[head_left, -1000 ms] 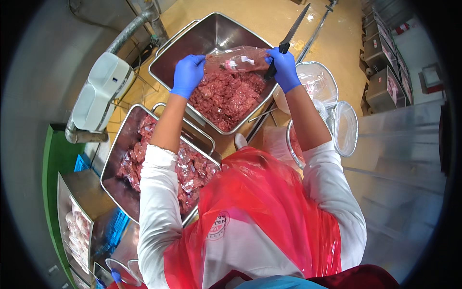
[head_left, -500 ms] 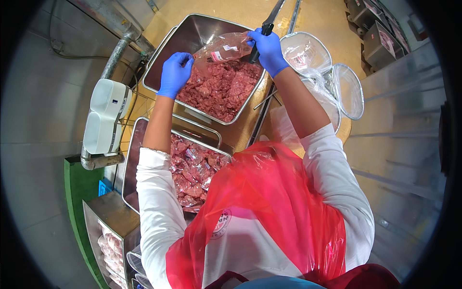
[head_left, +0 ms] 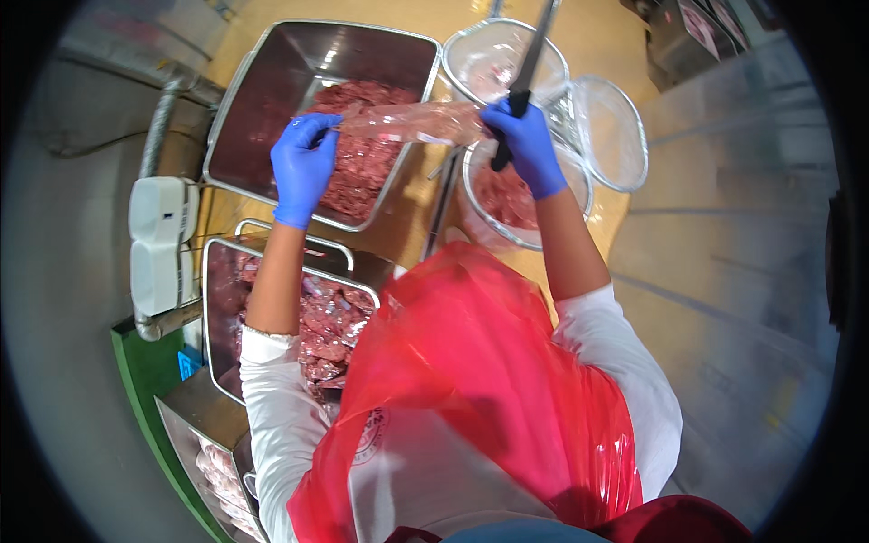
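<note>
A clear plastic bag (head_left: 412,122), smeared pinkish, is stretched between my two gloved hands. My left hand (head_left: 303,172) is closed on one end, thumb and fingers pinched together. With the other end in its fingers, my right hand (head_left: 529,149) also grips a knife (head_left: 519,101) by its black handle, blade pointing up and away. Beneath the bag stands a deep steel tub (head_left: 262,68) with loose red meat pieces (head_left: 348,185) along its right part. Whether anything remains inside the bag is hard to tell.
Nearer me, a second steel tub (head_left: 220,312) holds meat in clear bags (head_left: 330,330). Round metal hoops with clear liners (head_left: 614,136) stand right of the large tub; the nearest liner contains meat (head_left: 507,195). White containers (head_left: 161,240) hang by a pipe at left.
Both hands have moved left in view and drawn the bag into a long, taut strip. The view has shifted, and meat now shows in the nearest lined hoop.
</note>
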### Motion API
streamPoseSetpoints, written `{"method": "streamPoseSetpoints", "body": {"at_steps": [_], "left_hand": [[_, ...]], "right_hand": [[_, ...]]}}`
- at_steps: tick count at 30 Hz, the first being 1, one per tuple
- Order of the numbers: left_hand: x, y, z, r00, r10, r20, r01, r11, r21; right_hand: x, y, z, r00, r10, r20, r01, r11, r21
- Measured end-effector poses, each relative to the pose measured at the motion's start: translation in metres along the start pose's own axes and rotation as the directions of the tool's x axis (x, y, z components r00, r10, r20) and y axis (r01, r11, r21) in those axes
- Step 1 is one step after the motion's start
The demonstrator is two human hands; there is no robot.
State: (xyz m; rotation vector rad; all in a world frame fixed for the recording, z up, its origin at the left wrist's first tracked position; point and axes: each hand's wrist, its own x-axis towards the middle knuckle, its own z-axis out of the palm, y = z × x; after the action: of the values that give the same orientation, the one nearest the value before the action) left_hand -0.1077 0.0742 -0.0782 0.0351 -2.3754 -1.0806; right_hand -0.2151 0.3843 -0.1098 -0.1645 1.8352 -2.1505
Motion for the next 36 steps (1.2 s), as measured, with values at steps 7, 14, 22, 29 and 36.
{"method": "streamPoseSetpoints", "body": {"at_steps": [7,14,22,29,36], "left_hand": [[-0.056,0.042,0.171,0.740,0.086,0.667,-0.026,0.995,-0.099],[-0.116,-0.011,0.165,0.778,-0.206,0.593,0.191,0.978,0.089],[-0.317,-0.042,0.036,0.507,-0.828,0.238,0.737,0.560,0.379],[-0.521,-0.012,-0.013,0.330,-0.907,-0.262,0.937,0.281,0.210],[-0.572,-0.120,-0.006,0.150,-0.880,-0.450,0.973,0.212,-0.090]], "right_hand": [[-0.128,0.004,-0.201,0.929,0.125,-0.349,-0.364,0.131,-0.922],[-0.122,0.007,-0.193,0.877,0.441,-0.188,-0.151,-0.118,-0.981],[0.017,0.304,-0.223,0.799,0.574,-0.182,-0.096,-0.178,-0.979],[0.039,0.337,-0.186,0.645,0.757,-0.105,0.328,-0.398,-0.857],[0.002,0.239,-0.232,0.673,0.704,-0.225,0.046,-0.344,-0.938]]}}
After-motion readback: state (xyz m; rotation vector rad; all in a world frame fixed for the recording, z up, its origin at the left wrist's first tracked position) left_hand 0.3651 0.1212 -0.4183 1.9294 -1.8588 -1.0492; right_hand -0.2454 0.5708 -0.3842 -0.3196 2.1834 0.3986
